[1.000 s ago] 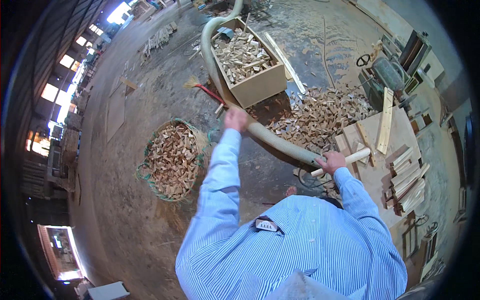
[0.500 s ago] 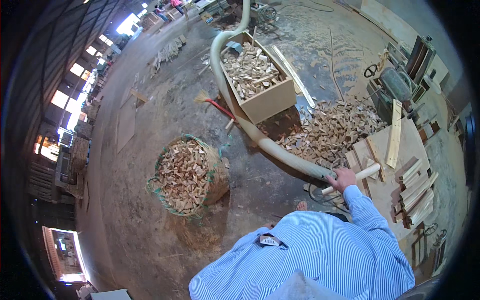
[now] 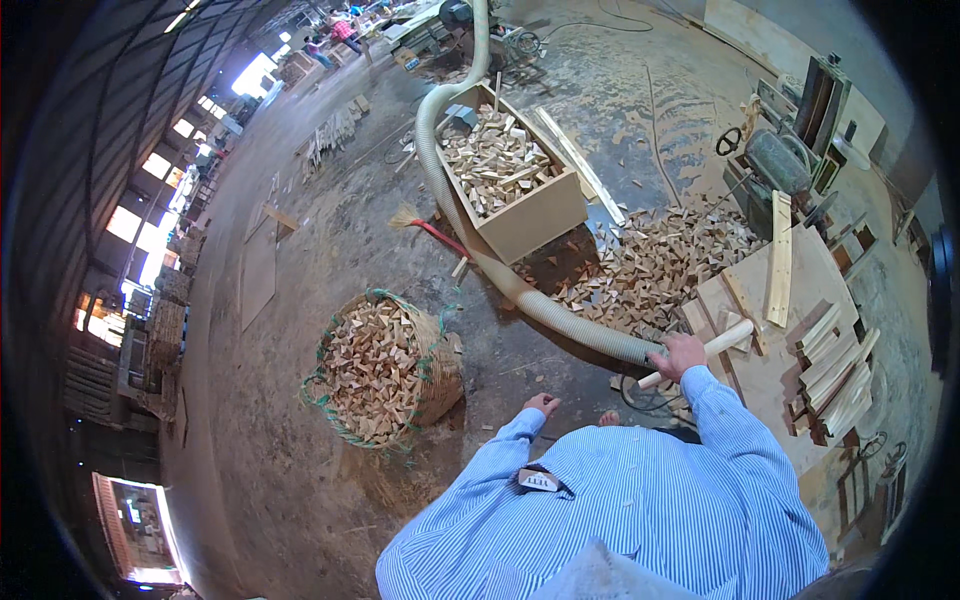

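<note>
**On the shop floor (image 3: 300, 330): right hand (image 3: 684, 354) at the hose (image 3: 565, 325) end, left hand (image 3: 543, 403) off it**

Right hand is curled over the near end of the ribbed pale hose. A pale rod (image 3: 728, 338) shows either side of that hand; can't tell if the same grip takes it in. Left hand hangs low in front of me, fingers loosely bent; can't tell if thumb and fingers meet.

Hose sweeps left past the wooden box (image 3: 535, 222) of offcuts, then away to the far end. Floor is dark grey, worn, stained brown near the woven basket (image 3: 440, 372), which is heaped with small wedges. More wedges lie in a loose pile (image 3: 665, 265) right of the hose. Red-handled broom (image 3: 440, 237) lies by the hose.

Right side: pale board (image 3: 835, 280) with strips (image 3: 838, 370) on it, machine (image 3: 778, 160) just beyond. Room is a long hall: dark ribbed wall (image 3: 85, 130) on the left, bright windows (image 3: 124, 226) along it, people (image 3: 345, 33) far off.
</note>
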Motion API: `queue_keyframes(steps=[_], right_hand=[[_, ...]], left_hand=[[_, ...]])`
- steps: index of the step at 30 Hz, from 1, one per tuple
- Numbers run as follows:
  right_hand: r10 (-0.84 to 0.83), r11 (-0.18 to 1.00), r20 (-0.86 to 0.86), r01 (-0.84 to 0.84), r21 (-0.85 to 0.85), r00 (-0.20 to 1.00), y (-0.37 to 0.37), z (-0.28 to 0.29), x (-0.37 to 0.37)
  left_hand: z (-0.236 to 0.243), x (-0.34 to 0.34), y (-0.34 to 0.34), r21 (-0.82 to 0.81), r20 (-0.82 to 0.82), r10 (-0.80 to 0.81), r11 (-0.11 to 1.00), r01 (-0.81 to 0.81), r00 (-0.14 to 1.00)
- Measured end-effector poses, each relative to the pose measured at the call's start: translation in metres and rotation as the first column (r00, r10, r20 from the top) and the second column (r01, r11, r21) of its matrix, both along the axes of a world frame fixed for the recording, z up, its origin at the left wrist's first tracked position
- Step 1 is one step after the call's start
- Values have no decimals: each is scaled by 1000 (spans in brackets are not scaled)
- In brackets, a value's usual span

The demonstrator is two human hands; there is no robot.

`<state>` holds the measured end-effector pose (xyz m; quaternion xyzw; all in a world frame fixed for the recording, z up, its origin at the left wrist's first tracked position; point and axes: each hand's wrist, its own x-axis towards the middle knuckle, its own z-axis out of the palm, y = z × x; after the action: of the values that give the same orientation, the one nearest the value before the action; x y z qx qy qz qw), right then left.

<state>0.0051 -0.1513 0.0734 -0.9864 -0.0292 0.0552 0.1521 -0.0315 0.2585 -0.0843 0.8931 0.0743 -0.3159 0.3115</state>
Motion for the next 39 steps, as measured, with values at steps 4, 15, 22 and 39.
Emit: queue_keyframes(steps=[4, 15, 22, 39], right_hand=[[16, 1000, 3, -16, 17, 1000, -2, -1, -1], [90, 995, -55, -92, -29, 994, -6, 2, -3], [70, 997, -113, -73, -17, 991, -5, 9, -3], [49, 998, -94, -52, -29, 994, 5, 7, -4]], left_hand=[[0, -11, -17, -16, -28, -21, 1000, 21, 999], [-43, -112, -22, 87, -190, -19, 996, 36, 982], [-35, -116, -24, 96, -210, -12, 995, 33, 978], [-19, -71, 4, 31, -134, -30, 999, 34, 991]])
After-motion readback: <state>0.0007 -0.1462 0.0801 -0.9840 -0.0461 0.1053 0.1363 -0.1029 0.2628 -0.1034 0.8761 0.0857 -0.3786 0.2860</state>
